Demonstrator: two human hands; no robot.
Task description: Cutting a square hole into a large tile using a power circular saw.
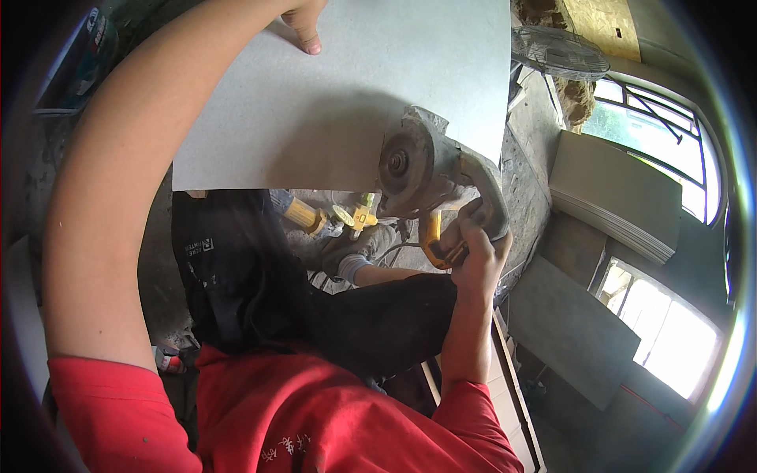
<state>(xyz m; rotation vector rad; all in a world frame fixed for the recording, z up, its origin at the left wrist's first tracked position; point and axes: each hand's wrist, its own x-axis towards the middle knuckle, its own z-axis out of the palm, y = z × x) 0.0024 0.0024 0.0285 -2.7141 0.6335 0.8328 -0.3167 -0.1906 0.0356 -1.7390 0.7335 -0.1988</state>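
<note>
A large pale grey tile or board lies in front of me, its near edge above my knees. My left hand rests on its far part with the thumb stretched out; the upper frame edge cuts off the other fingers. My right hand is closed around the handle of a dusty handheld circular cutter with a yellow grip part. The cutter sits at the board's near right edge, and its round guard faces left. I cannot make out whether its blade touches the board.
Below the board's near edge are a yellow-bodied tool and a yellow fitting, close to my foot. A wire-caged fan stands far right. Stacked boards and another large board lean at the right by the windows.
</note>
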